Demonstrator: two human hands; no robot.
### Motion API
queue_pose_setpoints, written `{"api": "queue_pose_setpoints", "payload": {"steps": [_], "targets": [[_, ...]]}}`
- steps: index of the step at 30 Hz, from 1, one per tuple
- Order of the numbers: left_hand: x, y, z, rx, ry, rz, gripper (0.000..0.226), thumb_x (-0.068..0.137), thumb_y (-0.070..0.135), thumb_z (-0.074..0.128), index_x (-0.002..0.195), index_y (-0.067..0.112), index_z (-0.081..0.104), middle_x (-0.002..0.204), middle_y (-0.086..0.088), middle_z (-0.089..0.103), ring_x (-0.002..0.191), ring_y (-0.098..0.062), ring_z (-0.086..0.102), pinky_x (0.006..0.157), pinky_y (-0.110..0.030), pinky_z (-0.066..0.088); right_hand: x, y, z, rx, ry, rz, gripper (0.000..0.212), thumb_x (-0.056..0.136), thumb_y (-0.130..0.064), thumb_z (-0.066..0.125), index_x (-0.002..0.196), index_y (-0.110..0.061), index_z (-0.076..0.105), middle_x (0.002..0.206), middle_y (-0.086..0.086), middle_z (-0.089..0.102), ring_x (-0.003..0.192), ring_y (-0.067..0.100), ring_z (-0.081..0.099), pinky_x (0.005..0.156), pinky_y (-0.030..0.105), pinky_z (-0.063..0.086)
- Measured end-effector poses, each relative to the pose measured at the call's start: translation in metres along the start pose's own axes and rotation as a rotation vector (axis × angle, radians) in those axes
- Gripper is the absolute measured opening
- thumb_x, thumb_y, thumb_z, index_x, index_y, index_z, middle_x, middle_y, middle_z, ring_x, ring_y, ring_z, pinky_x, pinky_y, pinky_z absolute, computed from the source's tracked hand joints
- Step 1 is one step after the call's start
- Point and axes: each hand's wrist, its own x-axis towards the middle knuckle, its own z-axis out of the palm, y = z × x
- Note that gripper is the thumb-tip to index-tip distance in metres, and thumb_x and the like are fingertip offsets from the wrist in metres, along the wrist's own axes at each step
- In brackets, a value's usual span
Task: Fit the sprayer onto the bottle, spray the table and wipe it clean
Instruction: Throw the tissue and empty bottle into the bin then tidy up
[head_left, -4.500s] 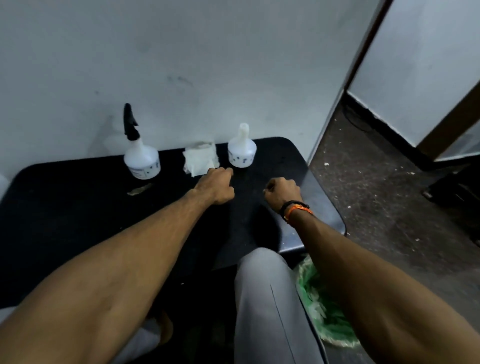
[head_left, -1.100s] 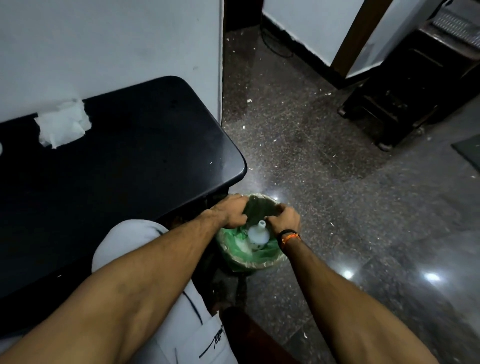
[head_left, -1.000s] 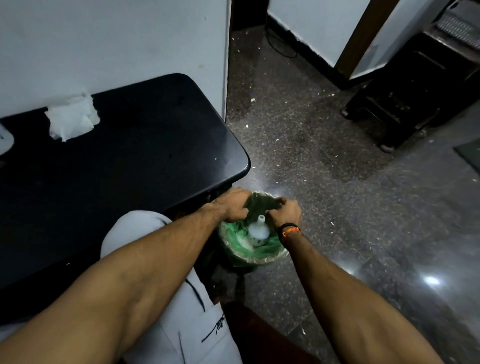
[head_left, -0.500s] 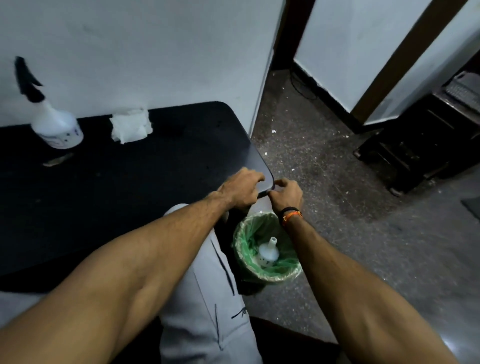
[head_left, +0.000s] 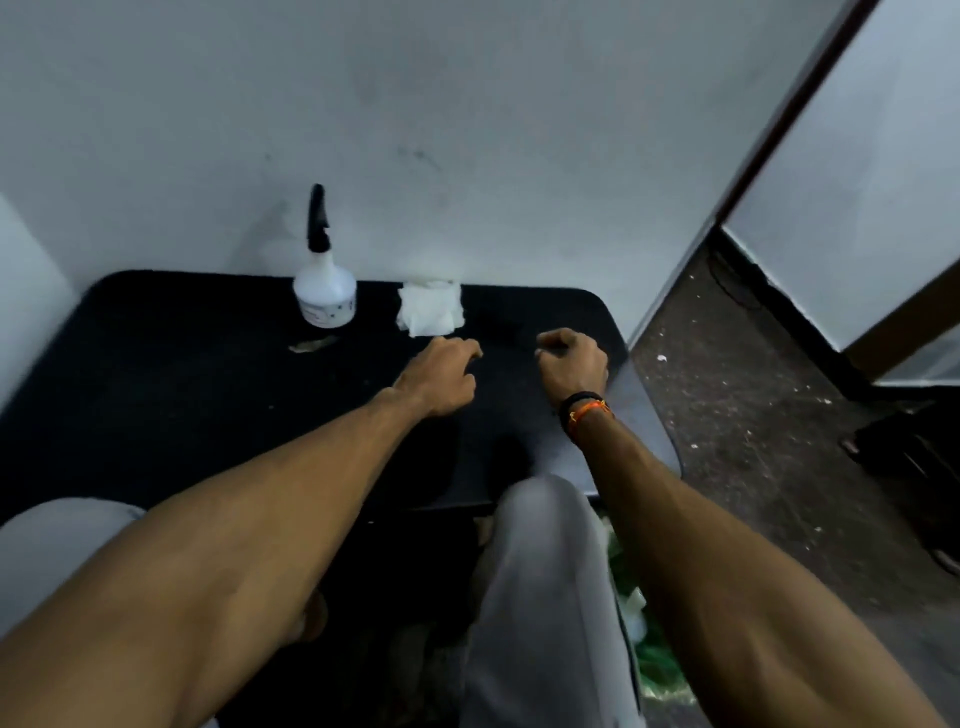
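I am looking down at both hands hovering over the black desk (head_left: 182, 395), and the blur is making the fingers hard to read. The left hand (head_left: 441, 382) is loosely curled, fingers (head_left: 470, 351) bent downward and gripping nothing that I can see; I cannot tell whether they are touching the desk. The right hand (head_left: 571, 366), just right of it and apart from it, is curled into a loose fist, also carrying nothing; a black and orange wristband (head_left: 587, 410) is sitting on that wrist.

Half a second ago both hands were at the desk's corner above the bin, with a white bottle lying in it; now they are hanging over the desk top, and the bin's green liner (head_left: 649, 654) is mostly hiding behind my right forearm and grey trouser leg (head_left: 545, 597).

Beyond the left hand, a white tissue (head_left: 430, 312) is lying by the wall (head_left: 467, 130). Left of the tissue the bottle (head_left: 324, 299), its black sprayer (head_left: 316, 218) fitted, is standing upright. A small scrap (head_left: 313, 345) is lying just in front of the bottle.
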Motion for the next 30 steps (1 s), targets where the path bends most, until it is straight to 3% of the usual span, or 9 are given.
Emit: {"api": "queue_pose_setpoints", "payload": {"steps": [7,11,15,17,19,23,30], "targets": [[0.001,-0.09,-0.035,-0.011,0.076,-0.148,0.041,0.088,0.011,0.056,0.128,0.01,0.06,0.123,-0.014,0.063,0.118,-0.031,0.056,0.097,-0.044,0.051,0.018,-0.054,0.084,-0.004,-0.111,-0.113,0.022,0.087,-0.014,0.065,0.103,-0.022,0.076,0.112,-0.001,0.071,0.1,0.015,0.064,0.084,0.023,0.044],[0.006,-0.127,-0.049,-0.077,0.185,-0.215,0.038,0.089,0.009,0.058,0.126,0.008,0.064,0.124,-0.013,0.067,0.116,-0.028,0.061,0.096,-0.044,0.053,0.024,-0.057,0.123,0.018,-0.138,-0.095,0.024,0.087,-0.011,0.064,0.105,-0.022,0.076,0.112,0.0,0.071,0.085,0.008,0.058,0.079,0.02,0.04],[0.019,-0.157,-0.053,0.013,0.321,-0.356,0.025,0.092,0.029,0.06,0.108,0.012,0.07,0.112,-0.007,0.068,0.106,-0.028,0.064,0.083,-0.047,0.057,0.034,-0.055,0.155,-0.013,-0.148,-0.117,0.025,0.087,-0.009,0.062,0.104,-0.021,0.076,0.11,0.003,0.071,0.098,0.02,0.067,0.079,0.021,0.039],[0.027,-0.167,-0.052,0.036,0.419,-0.481,0.04,0.091,0.047,0.061,0.106,0.011,0.066,0.111,-0.008,0.065,0.103,-0.029,0.063,0.08,-0.048,0.057,0.044,-0.056,0.167,-0.054,-0.16,-0.162,0.024,0.087,-0.009,0.062,0.106,-0.017,0.075,0.112,0.005,0.07,0.101,0.022,0.067,0.079,0.022,0.041],[0.035,-0.175,-0.051,-0.005,0.498,-0.589,0.063,0.084,0.061,0.064,0.119,0.01,0.056,0.118,-0.01,0.06,0.108,-0.031,0.06,0.08,-0.048,0.056,0.055,-0.058,0.177,-0.119,-0.168,-0.231,0.026,0.087,-0.009,0.063,0.109,-0.014,0.074,0.118,0.008,0.068,0.106,0.026,0.065,0.082,0.027,0.046],[0.054,-0.184,-0.051,-0.061,0.593,-0.633,0.094,0.065,0.076,0.072,0.126,0.011,0.043,0.125,-0.01,0.05,0.116,-0.032,0.053,0.078,-0.047,0.052,0.068,-0.054,0.195,-0.283,-0.176,-0.317,0.034,0.088,-0.012,0.062,0.122,-0.01,0.07,0.131,0.014,0.062,0.119,0.035,0.057,0.097,0.042,0.047],[0.091,-0.189,-0.058,-0.033,0.6,-0.656,0.101,0.053,0.081,0.075,0.124,0.015,0.049,0.122,-0.01,0.054,0.114,-0.035,0.054,0.088,-0.049,0.052,0.088,-0.042,0.214,-0.329,-0.165,-0.325,0.037,0.098,-0.017,0.053,0.134,-0.012,0.061,0.142,0.012,0.053,0.13,0.034,0.048,0.106,0.049,0.04]]}}
